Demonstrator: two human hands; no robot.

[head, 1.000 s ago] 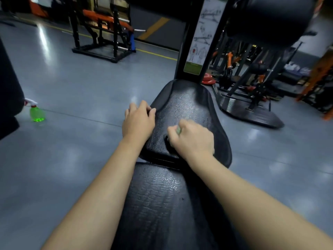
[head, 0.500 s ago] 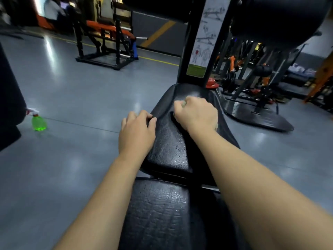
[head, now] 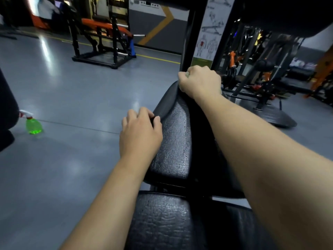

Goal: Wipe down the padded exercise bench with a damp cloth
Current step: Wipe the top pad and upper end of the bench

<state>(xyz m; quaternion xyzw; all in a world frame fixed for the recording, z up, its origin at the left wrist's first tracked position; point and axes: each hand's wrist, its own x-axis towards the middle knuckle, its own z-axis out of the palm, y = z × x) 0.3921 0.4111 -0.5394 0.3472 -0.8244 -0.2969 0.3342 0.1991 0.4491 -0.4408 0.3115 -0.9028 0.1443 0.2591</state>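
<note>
The black padded bench runs away from me in two cushions, its textured cover wet and shiny. My right hand is at the far tip of the front cushion, fist curled round a small pale cloth of which only a sliver shows between the fingers. My left hand rests on the cushion's left edge, fingers curled over the side.
A green spray bottle stands on the grey floor at left. A black upright post with an exercise chart rises just behind the bench. Orange and black gym machines stand at the back and right. A dark object fills the left edge.
My right hand slid with the cloth from the middle of the front cushion to its far tip. The left hand stayed on the left edge.
</note>
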